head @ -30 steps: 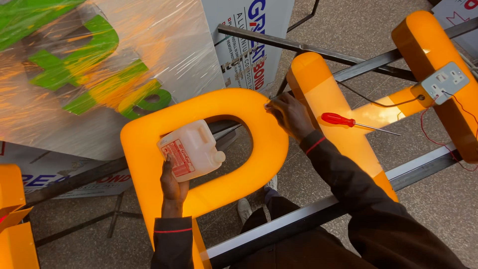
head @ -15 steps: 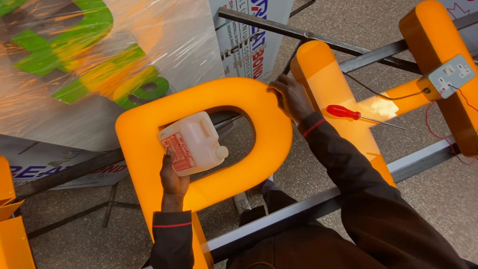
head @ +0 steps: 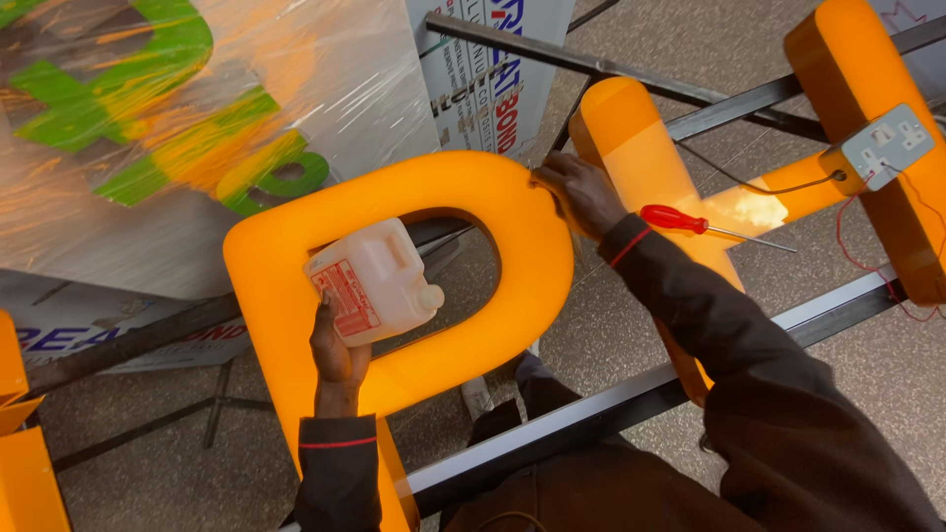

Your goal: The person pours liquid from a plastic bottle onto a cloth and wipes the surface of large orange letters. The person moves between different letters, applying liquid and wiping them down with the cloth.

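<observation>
Since the earlier frame our right hand (head: pixel 579 190) has barely shifted along the upper right curve of the glowing orange letter (head: pixel 286 296), fingers pinched together on its edge. Our left hand (head: pixel 338 355) stays clamped under the white plastic jug (head: pixel 379 278), which sits at frame centre over the letter's opening. At right, a red screwdriver (head: pixel 680 221) lies on a second orange letter (head: pixel 641 158), beside a white socket (head: pixel 887 146).

You wear a dark, near-black long-sleeved top with a thin red stripe near each cuff, above your bare left hand (head: pixel 338 357) and right hand (head: pixel 583 192).
</observation>
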